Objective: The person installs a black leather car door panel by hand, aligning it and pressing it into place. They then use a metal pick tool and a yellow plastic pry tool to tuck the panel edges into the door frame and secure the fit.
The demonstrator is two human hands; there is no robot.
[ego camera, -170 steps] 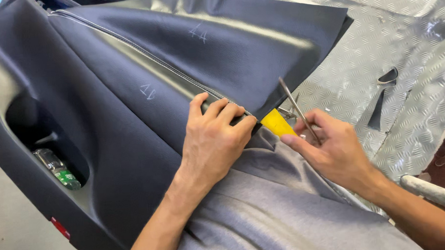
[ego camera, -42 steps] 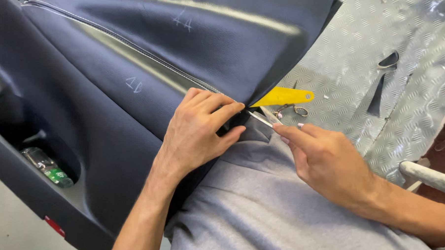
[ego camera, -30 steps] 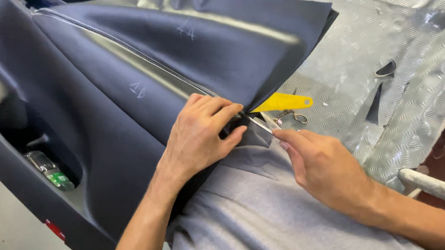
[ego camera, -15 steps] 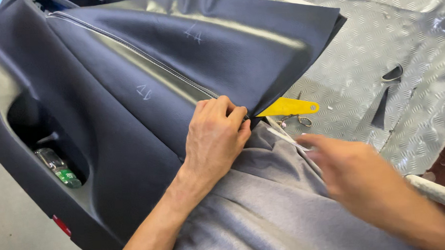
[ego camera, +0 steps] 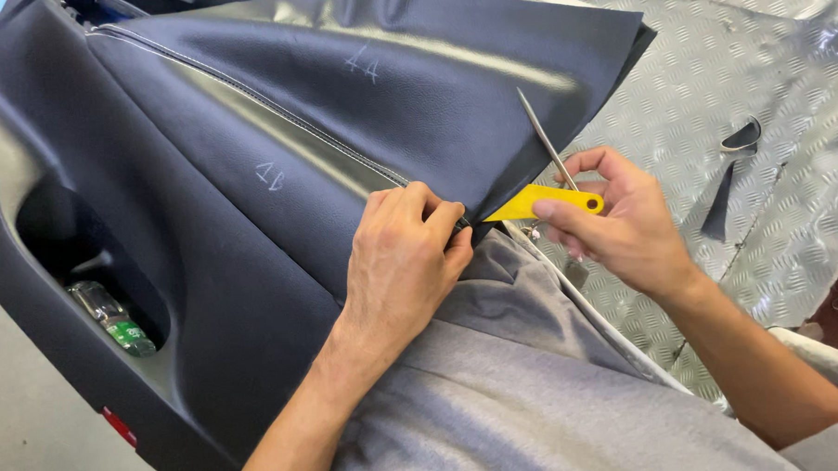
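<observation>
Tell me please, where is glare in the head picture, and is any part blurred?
Head view: bright glare streaks run across the dark leather sheet near its top fold, and the embossed metal table shines pale. The left hand and right hand look sharp, and so does the yellow tool. The door pocket lies in deep shadow.
</observation>
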